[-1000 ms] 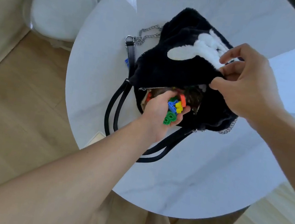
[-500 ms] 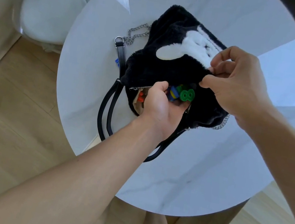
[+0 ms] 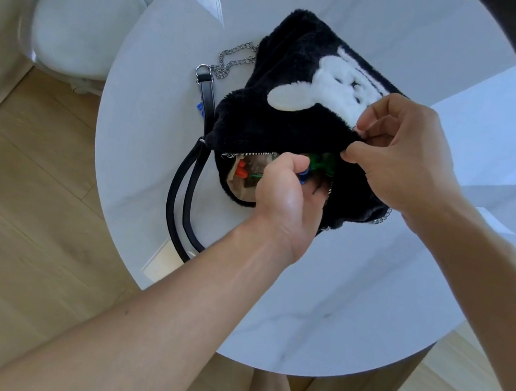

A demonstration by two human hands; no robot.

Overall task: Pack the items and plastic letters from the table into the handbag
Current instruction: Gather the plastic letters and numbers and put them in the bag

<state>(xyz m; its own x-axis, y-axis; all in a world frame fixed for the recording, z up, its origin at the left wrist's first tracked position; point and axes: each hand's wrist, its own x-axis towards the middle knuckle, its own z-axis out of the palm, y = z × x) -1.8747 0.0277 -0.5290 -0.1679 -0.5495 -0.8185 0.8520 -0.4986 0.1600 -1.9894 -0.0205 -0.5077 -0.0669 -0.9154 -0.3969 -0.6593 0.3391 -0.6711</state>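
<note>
Loading letters (image 3: 317, 171) into bag (image 3: 282, 124), mid-frame on table (image 3: 369, 299). Left hand (image 3: 287, 196) curled round a handful at the zip mouth; right hand (image 3: 403, 154) pinches the upper lip open. Next: release inside, withdraw. Bag already holds orange and green pieces (others hidden). Blue piece (image 3: 200, 108) lies left of the bag.
</note>
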